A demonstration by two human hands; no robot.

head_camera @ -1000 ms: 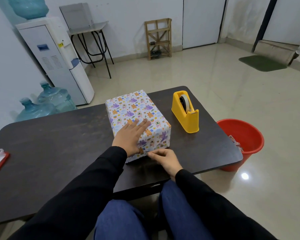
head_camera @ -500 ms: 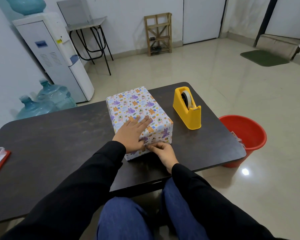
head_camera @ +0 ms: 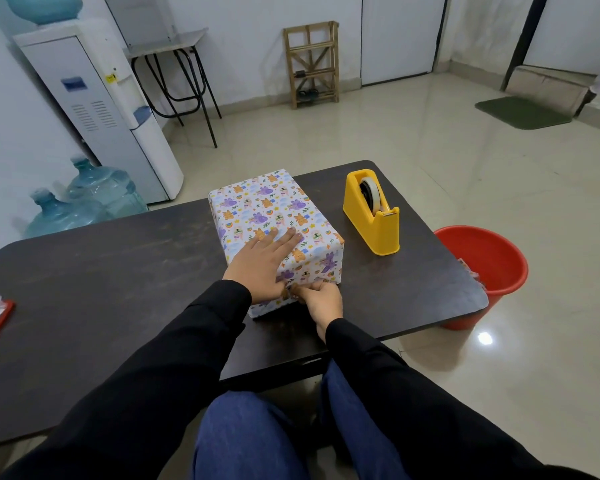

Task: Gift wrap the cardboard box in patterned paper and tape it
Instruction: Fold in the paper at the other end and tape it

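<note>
Dark wooden table (head_camera: pixel 118 289) in a pale tiled room, viewed from the head camera. We note the rectangular cardboard box (head_camera: pixel 267 209), covered on every side we can see in white patterned paper (head_camera: pixel 326 266) printed with purple and orange animals; it sits on the table just left of the yellow plastic tape dispenser (head_camera: pixel 378 233), apart from it. Our left hand (head_camera: pixel 260 268) lies flat on the box top, left of the dispenser and nearer to us, fingers straight and close together, pressing down and gripping nothing. Our right hand (head_camera: pixel 321 301), also nearer to us than the dispenser, has thumb and fingers curled onto the paper flap at the box's near end, pinching it. We cannot tell whether a strip of tape sits under the fingertips. Risks, in our judgement: if the flap is untaped, releasing it to reach the dispenser may let it spring open. Easing the left hand could let the box slide and skew the fold. Pinching too hard could crease or tear the paper at the corner. The round red plastic bucket (head_camera: pixel 482 258) stands on the floor right of the dispenser, past the table edge.
</note>
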